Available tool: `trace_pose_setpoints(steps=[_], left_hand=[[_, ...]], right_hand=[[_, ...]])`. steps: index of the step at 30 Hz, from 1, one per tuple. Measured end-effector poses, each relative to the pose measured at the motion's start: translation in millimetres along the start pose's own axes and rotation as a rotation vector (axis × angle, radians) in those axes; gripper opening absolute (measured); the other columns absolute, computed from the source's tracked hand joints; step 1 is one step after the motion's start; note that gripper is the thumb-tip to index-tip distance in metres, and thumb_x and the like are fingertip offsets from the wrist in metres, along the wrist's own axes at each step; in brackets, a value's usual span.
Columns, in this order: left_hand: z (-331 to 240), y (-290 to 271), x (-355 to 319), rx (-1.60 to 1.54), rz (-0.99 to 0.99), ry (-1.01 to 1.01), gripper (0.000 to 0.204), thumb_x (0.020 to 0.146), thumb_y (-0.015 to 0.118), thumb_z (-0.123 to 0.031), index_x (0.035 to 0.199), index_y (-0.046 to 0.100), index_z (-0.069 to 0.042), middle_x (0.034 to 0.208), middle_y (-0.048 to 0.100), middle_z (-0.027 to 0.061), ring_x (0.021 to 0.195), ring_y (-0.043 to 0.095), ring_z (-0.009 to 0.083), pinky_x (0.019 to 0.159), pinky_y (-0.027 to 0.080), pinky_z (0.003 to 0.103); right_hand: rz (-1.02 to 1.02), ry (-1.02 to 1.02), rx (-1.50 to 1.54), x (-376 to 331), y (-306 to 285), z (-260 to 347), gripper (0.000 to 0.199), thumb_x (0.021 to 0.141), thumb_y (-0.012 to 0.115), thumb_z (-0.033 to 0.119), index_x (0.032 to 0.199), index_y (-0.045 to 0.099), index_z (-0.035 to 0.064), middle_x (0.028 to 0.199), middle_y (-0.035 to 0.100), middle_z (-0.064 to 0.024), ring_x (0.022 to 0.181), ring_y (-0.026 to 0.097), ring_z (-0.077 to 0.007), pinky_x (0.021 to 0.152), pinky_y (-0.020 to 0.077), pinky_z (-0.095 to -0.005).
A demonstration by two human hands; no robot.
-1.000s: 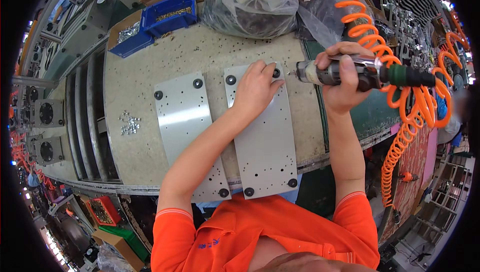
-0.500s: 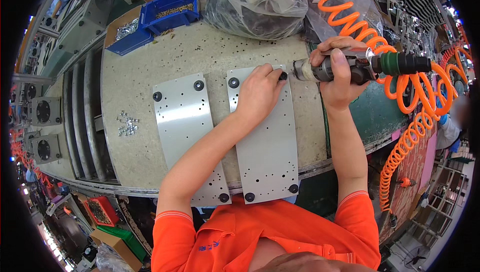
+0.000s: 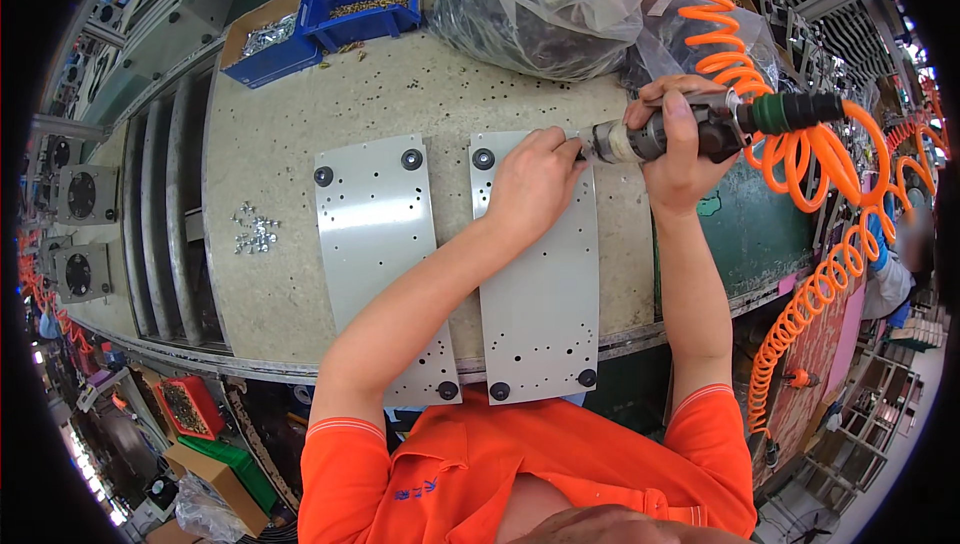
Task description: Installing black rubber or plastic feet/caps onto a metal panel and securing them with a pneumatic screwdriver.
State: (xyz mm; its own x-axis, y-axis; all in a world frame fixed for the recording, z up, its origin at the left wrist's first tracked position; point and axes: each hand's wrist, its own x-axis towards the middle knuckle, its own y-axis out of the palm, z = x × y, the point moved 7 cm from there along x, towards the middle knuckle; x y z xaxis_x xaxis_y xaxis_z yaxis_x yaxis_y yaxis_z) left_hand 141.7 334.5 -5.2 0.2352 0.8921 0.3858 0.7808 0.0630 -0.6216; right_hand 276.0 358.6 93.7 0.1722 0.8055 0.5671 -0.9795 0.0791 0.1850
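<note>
Two grey metal plates with small holes lie side by side on the workbench, the left plate (image 3: pixel 375 244) and the right plate (image 3: pixel 540 294). My left hand (image 3: pixel 532 189) reaches over the right plate. Its fingertips pinch a black rubber foot (image 3: pixel 580 155) at the far right corner, mostly hidden now. In my right hand (image 3: pixel 682 159) is an air screwdriver (image 3: pixel 660 136), held level, its nose close against my left fingertips. Whether its bit touches the foot cannot be made out. Black round feet (image 3: pixel 483 159) sit at the right plate's other corners, and the left plate has similar ones.
Blue bins of screws (image 3: pixel 360 6) stand at the far left, beside a large plastic bag (image 3: pixel 540 14). Loose metal fasteners (image 3: pixel 256 229) lie left of the plates. An orange coiled hose (image 3: pixel 840 174) hangs at the right. Steel rollers (image 3: pixel 155 214) border the bench's left side.
The screwdriver's nose has come left, up to my left fingertips. My left fingers now cover more of the corner foot. The whole view has shifted slightly.
</note>
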Motion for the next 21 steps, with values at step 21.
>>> trace_pose_setpoints(steps=[21], left_hand=[[3.0, 2.1, 0.8, 0.012, 0.028, -0.007, 0.014, 0.079, 0.072, -0.011, 0.084, 0.068, 0.001, 0.080, 0.058, 0.0123, 0.081, 0.061, 0.0327, 0.071, 0.051, 0.044]], right_hand=[[0.053, -0.077, -0.092, -3.1, 23.3, -10.6, 0.010, 0.085, 0.064, -0.008, 0.081, 0.057, -0.0023, 0.067, 0.061, -0.0062, 0.054, 0.060, -0.0125, 0.051, 0.0496, -0.0260]])
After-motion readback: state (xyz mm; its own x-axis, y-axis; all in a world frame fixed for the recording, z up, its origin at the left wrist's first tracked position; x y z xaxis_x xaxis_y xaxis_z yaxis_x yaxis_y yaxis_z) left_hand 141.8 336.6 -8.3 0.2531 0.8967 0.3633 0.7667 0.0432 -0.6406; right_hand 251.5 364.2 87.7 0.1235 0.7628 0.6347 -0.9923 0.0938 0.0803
